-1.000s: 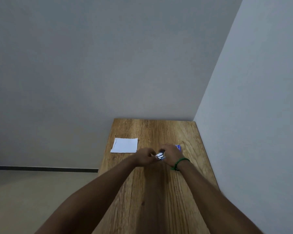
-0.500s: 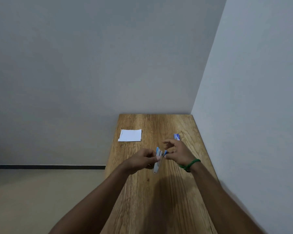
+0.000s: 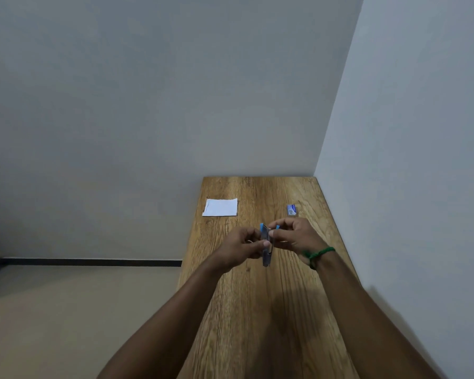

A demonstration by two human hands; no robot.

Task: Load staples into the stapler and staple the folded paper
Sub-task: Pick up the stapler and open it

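Holds the stapler [image 3: 266,243] just above the middle of the desk [image 3: 257,337], long axis pointing away, two blue tips showing apart at its far end; left hand [image 3: 242,246] curled round its metal side, right hand [image 3: 296,236] pinching the right blue-tipped part between thumb and fingers. Notes folded paper [image 3: 220,207] lying flat at far left of desk, small blue box [image 3: 291,210] at far right, both untouched. Wears green band [image 3: 319,254] on right wrist.

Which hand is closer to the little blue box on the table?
Right. The right hand is just on the near side of the little blue box; the left hand is farther, across the stapler.
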